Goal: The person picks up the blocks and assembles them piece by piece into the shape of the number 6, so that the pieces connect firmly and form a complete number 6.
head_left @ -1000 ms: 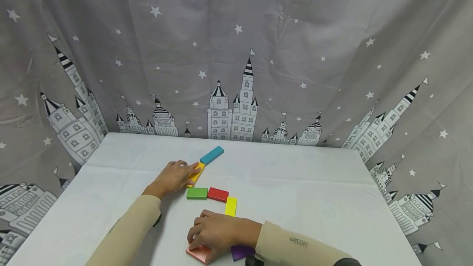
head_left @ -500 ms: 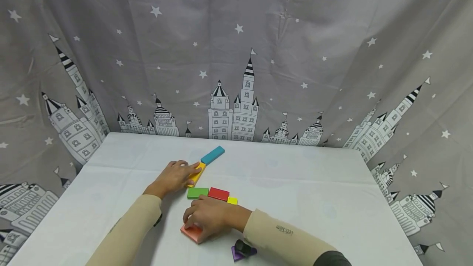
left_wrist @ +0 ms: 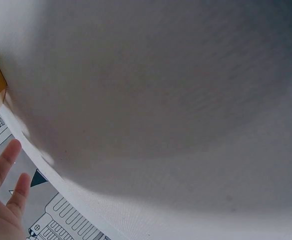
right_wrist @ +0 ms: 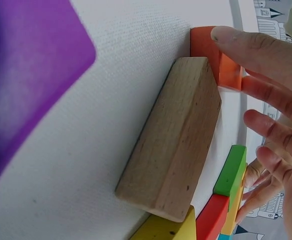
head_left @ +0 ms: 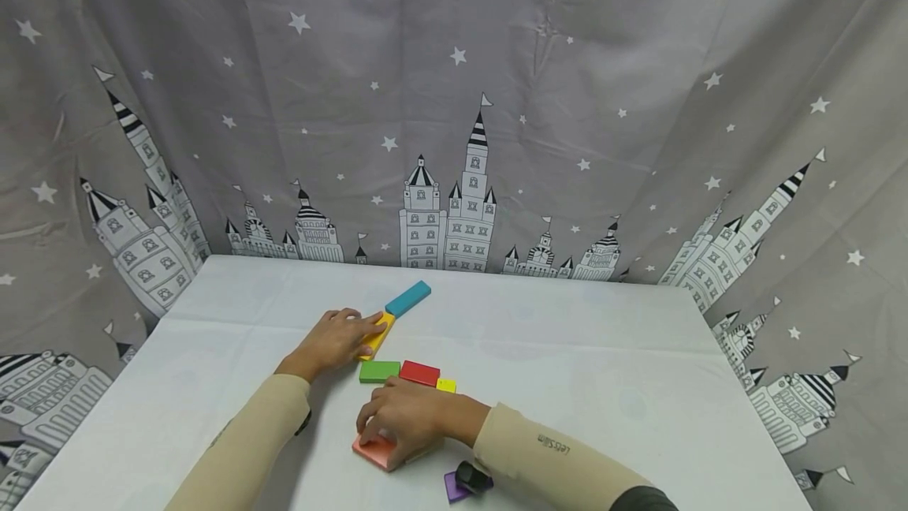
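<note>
My left hand holds an amber block, thumb at its near end and a finger toward its far end. My right hand pinches an orange block, which looks salmon from above. In the right wrist view, the thumb presses one side of this orange block and a finger the other. It sits at the end of a plain wooden block, mostly hidden under the right hand in the head view. A yellow block meets the wooden one's other end.
Green and red blocks lie end to end near the amber one. A blue block extends from its far end. Near the right wrist lies a purple block, partly covered by a black strap piece. A grey curtain hangs behind.
My right hand has slid the orange block farther from me, then slightly back and right. The wooden block's edge now shows beside the hand. The left hand stays put.
</note>
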Demonstrator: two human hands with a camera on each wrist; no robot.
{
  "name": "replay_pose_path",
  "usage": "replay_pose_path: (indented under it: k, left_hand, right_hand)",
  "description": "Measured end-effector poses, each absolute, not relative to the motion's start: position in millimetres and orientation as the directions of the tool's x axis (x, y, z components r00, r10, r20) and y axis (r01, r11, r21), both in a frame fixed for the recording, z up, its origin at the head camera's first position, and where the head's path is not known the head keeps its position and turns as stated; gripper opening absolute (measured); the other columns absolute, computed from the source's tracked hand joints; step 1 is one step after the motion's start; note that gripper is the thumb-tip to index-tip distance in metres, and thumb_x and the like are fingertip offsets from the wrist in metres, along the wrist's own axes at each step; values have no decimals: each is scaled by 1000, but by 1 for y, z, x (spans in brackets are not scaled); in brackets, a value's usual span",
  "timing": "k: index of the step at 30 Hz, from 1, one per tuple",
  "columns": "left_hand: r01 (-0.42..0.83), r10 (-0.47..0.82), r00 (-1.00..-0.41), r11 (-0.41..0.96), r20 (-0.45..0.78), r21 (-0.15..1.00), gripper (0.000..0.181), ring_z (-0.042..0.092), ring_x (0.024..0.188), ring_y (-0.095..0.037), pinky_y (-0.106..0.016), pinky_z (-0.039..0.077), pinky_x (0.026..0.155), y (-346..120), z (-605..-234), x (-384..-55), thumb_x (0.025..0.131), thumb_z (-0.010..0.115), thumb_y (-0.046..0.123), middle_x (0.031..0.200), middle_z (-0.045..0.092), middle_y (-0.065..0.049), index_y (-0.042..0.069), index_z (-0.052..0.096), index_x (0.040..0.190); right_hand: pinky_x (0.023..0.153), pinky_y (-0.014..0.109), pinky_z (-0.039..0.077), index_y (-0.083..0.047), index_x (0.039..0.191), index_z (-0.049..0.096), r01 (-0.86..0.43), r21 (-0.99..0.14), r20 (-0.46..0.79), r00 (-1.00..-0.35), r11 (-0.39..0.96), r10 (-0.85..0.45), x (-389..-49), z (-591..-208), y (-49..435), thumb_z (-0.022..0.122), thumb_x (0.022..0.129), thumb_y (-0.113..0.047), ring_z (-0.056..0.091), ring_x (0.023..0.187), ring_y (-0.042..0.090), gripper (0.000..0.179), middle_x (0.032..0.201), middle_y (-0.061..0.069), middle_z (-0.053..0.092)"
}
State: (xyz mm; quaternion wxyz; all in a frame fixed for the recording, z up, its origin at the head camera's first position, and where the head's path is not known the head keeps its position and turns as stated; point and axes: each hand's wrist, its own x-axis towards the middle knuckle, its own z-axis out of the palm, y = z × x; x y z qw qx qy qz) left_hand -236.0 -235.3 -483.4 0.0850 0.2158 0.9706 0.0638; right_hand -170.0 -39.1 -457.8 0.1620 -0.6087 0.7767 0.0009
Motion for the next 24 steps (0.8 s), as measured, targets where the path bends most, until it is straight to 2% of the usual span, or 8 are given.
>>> replay_pose_path:
  k: [11,18,24]
  left_hand:
    - [404,427,-893,899,-140,167,53,45,126,-37,-60,32,104,-234,-484,-235,88,66,31,145,49,-5,18,54,139]
    - [388,412,-899,906,-146,168,54,45,126,-37,-59,31,105,-235,-487,-236,89,66,32,145,49,-5,19,53,140]
    - [395,419,-895,904,-151,165,54,44,127,-37,-59,30,106,-235,-487,-236,90,64,33,146,48,-4,19,51,141]
  right_hand:
    - [92,13,30,-34,121,68,-959,-196,-236,-155,203,-959,-171,-458,-37,77,81,-43,46,112,-3,42,124,-21,56]
    - [102,15,29,-32,123,67,-946,-252,-199,-158,206,-967,-171,-452,-14,76,82,-40,44,121,0,43,135,-15,51]
    - [102,15,31,-27,122,68,-971,-223,-136,-55,85,-989,-167,-445,31,74,85,-36,47,119,2,39,131,-10,56]
